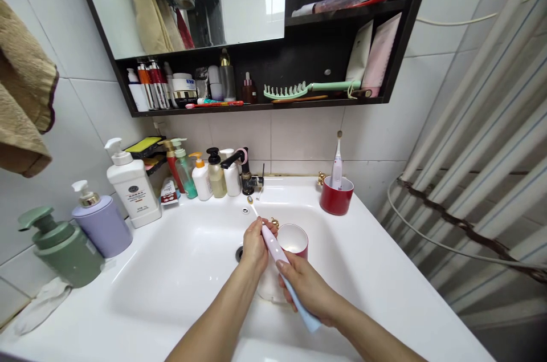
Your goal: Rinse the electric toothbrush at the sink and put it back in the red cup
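Pink-to-blue electric toothbrush (pixel 272 243) over glossy white sink (pixel 171 265).
Left hand (pixel 255 246): fingers closed around neck end. Right hand (pixel 306 281): fingers gripping handle.

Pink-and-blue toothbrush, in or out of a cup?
Out: the right hand grips the pink-and-blue toothbrush, the left hand at its neck, over the sink.

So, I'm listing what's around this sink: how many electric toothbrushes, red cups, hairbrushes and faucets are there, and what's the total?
Electric toothbrushes: 2 (pink-and-blue one in the right hand, white one standing in a cup)
Red cups: 2 (counter cup, basin cup)
Hairbrushes: 1 (green hairbrush)
Faucets: 1 (black faucet)
Total: 6
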The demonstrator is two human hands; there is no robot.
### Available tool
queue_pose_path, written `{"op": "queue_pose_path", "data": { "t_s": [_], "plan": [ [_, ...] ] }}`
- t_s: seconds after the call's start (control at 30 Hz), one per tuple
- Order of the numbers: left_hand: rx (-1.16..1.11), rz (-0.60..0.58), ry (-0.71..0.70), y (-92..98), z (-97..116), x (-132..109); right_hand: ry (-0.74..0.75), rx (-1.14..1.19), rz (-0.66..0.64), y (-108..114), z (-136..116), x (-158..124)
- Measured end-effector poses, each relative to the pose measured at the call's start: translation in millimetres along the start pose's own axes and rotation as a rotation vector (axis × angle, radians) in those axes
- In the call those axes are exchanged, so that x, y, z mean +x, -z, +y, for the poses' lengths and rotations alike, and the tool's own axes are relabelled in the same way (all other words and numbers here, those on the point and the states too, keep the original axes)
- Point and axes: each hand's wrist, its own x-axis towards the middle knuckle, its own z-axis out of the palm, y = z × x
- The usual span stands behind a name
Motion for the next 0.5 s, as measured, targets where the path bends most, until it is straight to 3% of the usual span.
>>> {"op": "queue_pose_path", "data": {
  "t_s": [0.1, 0.23, 0.33, 0.43, 0.5],
  "plan": [
    [0.017, 0.009, 0.015, 0.6, -0.8, 0.7, 0.027, -0.058, 0.067, -0.1, 2.5, 0.6],
    [0.02, 0.067, 0.04, -0.5, -3.2, 0.4, -0.056, 0.022, -0.013, 1.1, 2.0, 0.8],
    [0.027, 0.077, 0.043, -1.2, -1.9, 2.1, -0.046, -0.016, 0.016, 2.8, 2.3, -0.6],
    [0.06, 0.121, -0.017, 0.6, 4.8, 11.4, -0.048, -0.043, 0.0, 4.8, 6.0, -3.0],
    [0.196, 0.111, -0.04, 1.3, 10.9, 23.0, -0.053, -0.044, -0.018, 6.2, 8.2, -4.1]
  ]
}}
